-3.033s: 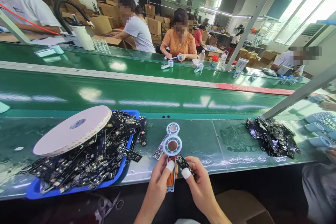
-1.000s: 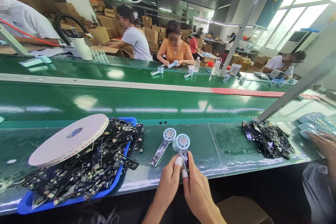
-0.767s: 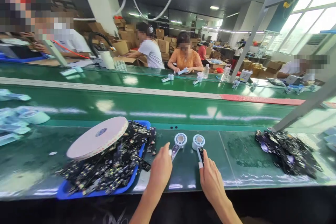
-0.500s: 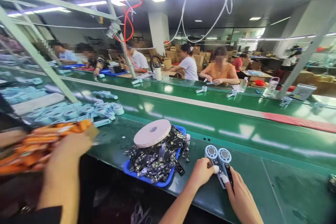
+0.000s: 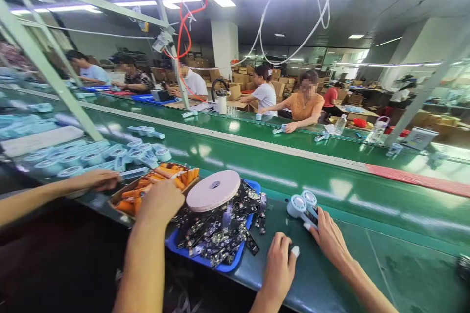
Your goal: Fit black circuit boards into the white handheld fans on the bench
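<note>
Two light blue handheld fan housings (image 5: 298, 204), with round heads and dark boards in the handles, are in my right hand (image 5: 332, 237) over the green bench. The right thumb wears a white finger cover. My left hand (image 5: 278, 261) rests on the bench edge, apart from the fans, with its fingers curled. A dark spot shows between the covered left thumb and index finger, but what it is I cannot make out. To the left of that hand is a blue tray (image 5: 235, 265) heaped with black circuit boards (image 5: 215, 234). A pale round reel (image 5: 213, 190) lies on the heap.
A co-worker's arms (image 5: 147, 239) reach in from the left, over a cardboard box (image 5: 116, 200) of orange cylinders. Several blue fan housings (image 5: 91, 157) are piled behind. A green conveyor (image 5: 253, 159) runs beyond the bench. Other people sit across it.
My right hand has lifted the two fans forward and turned them. My left hand has let go of them and dropped back. The co-worker's box of orange cylinders has come beside the tray.
</note>
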Motion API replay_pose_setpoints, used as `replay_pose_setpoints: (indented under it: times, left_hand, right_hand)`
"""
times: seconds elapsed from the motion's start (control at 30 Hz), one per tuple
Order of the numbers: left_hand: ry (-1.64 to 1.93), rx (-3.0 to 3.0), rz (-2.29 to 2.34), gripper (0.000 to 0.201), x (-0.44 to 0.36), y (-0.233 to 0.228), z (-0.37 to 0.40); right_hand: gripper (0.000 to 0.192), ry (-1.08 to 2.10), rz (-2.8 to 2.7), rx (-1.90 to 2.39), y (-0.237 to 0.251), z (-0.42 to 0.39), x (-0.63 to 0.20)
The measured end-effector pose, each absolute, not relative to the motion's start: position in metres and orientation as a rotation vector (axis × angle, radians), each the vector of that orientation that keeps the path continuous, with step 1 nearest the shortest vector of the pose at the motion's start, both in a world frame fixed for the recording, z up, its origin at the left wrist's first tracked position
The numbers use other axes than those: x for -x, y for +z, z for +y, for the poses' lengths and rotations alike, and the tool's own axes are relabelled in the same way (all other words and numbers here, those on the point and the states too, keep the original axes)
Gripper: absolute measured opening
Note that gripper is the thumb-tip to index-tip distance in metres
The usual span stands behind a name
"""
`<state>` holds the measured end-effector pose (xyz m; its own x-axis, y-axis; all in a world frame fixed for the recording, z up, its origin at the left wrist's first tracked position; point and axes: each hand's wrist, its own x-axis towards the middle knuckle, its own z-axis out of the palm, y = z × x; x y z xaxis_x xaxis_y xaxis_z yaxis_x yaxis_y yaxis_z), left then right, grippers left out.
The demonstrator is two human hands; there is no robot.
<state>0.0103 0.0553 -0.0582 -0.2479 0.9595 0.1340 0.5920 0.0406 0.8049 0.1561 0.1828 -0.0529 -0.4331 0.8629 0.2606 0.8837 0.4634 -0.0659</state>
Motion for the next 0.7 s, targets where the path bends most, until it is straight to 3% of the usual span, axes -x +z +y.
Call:
replay_pose_setpoints:
  times: [0.13, 0.37, 0.53, 0.7]
  left_hand:
    - [1.161, -1.681, 1.794, 0.020, -0.009, -0.069, 0.052]
    - [1.299, -1.744, 1.821, 0.025, -0.003, -0.072, 0.055]
    - [1.368, -1.796, 1.782, 0.027, 0.003, -0.078, 0.053]
    - [1.449, -1.905, 1.735, 0.026, 0.020, -0.101, 0.054]
  right_hand:
    - [0.033, -0.079, -2.309, 1.782, -0.011, 0.254, -0.148]
    - [0.052, -0.055, -2.097, 1.923, 0.004, 0.311, -0.127]
    - [0.057, -0.036, -2.112, 1.786, -0.002, 0.244, -0.144]
    - [0.051, 0.093, -2.015, 1.603, -0.051, 0.113, -0.196]
